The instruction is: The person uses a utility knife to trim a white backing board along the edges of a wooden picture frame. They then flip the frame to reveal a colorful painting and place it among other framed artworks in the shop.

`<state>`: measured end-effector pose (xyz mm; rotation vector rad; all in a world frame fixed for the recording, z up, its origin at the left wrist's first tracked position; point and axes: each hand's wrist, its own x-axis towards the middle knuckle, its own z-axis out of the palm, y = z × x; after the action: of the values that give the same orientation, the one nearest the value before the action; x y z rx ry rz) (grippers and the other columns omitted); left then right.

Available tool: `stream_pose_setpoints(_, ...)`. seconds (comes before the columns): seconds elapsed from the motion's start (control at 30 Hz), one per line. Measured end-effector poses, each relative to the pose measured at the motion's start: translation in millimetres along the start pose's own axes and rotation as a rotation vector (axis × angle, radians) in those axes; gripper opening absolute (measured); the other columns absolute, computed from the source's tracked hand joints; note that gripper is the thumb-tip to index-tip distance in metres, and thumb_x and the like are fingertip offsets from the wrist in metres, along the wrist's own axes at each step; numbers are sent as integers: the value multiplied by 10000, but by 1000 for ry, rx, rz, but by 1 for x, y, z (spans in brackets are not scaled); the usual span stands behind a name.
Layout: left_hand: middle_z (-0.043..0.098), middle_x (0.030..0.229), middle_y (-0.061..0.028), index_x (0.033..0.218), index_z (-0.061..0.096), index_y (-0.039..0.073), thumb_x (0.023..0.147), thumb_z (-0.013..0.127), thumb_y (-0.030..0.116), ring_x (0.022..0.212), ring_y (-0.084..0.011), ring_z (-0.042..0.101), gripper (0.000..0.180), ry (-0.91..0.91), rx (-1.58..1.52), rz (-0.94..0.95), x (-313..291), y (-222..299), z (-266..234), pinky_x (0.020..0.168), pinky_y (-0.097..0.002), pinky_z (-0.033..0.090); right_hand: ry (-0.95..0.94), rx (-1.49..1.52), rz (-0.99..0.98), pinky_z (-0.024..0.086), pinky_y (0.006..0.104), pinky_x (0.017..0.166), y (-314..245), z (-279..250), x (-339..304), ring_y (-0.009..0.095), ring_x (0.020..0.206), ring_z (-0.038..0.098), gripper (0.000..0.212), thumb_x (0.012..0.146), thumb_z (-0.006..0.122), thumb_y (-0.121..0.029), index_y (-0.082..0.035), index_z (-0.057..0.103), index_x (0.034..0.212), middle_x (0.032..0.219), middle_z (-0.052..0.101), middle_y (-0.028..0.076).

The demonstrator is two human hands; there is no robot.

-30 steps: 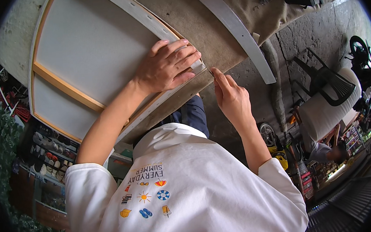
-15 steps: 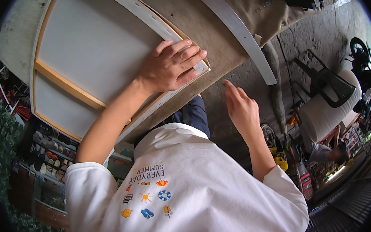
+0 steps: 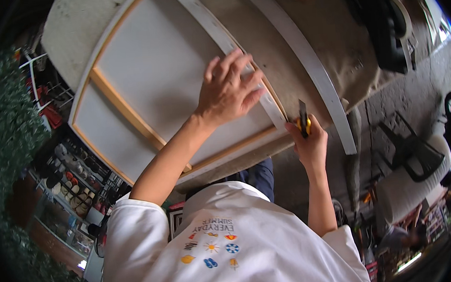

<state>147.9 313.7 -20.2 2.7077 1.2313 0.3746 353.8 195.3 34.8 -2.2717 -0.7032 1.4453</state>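
A large canvas frame (image 3: 160,56) lies back side up on the cloth-covered table, with a wooden crossbar (image 3: 127,109) and white canvas folded over its edge. My left hand (image 3: 230,90) rests over the right edge, its fingers spread. At the near right corner, my right hand (image 3: 313,147) grips a utility knife (image 3: 304,126) with a yellow and black handle, its blade pointing away from me. Further right on the cloth is a long pale flat strip (image 3: 317,62), apart from both hands.
A black tool or case (image 3: 381,28) sits at the table's far right. Beyond the table are a black chair (image 3: 420,162), a thick white roll (image 3: 399,196) and another person (image 3: 402,237). Shelves of shoes (image 3: 72,185) stand at left.
The utility knife now shows in my right hand, which has come up to the frame's corner. My left hand has shifted up along the edge, fingers spread. The whole view has shifted.
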Motion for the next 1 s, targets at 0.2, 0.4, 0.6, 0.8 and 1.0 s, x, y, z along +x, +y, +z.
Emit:
stream_pose_setpoints(0.2,540,1351,-34,1137,709,306,941,572,533,1334,-261,421,329,174,249,-79,58,-121,-16,1047,-516,249,32,-157,-166,429,295,555,-8,3,7,162,536,476,256,855,781,-199,-14,616,915,605,523,84)
stream_pose_setpoints(0.4,538,1318,-231,1289,589,69,873,684,373,1252,-395,486,524,133,314,-75,107,-201,-49,1069,-545,338,17,-160,-176,431,294,560,-11,4,10,183,543,487,272,852,786,-199,-12,616,952,629,547,93)
stream_pose_setpoints(0.6,661,1032,-140,1039,687,39,887,680,145,956,-275,625,185,305,-312,-223,122,-249,-30,854,-398,498,-51,-197,-168,438,296,566,-21,2,17,176,552,512,258,856,778,-182,-8,619,959,638,572,100)
stream_pose_setpoints(0.8,719,797,-38,888,738,16,884,716,92,724,-98,622,79,-53,-588,-562,133,-284,-47,671,-284,508,-28,-192,-223,443,314,564,-31,10,27,185,550,531,242,867,766,-178,-4,621,954,650,586,107)
stream_pose_setpoints(1.0,702,769,-25,890,724,23,856,750,127,695,-97,597,113,29,-655,-442,138,-293,-39,655,-281,495,74,-381,-457,465,371,562,-61,26,41,312,576,599,263,874,752,-206,-10,593,946,665,605,155)
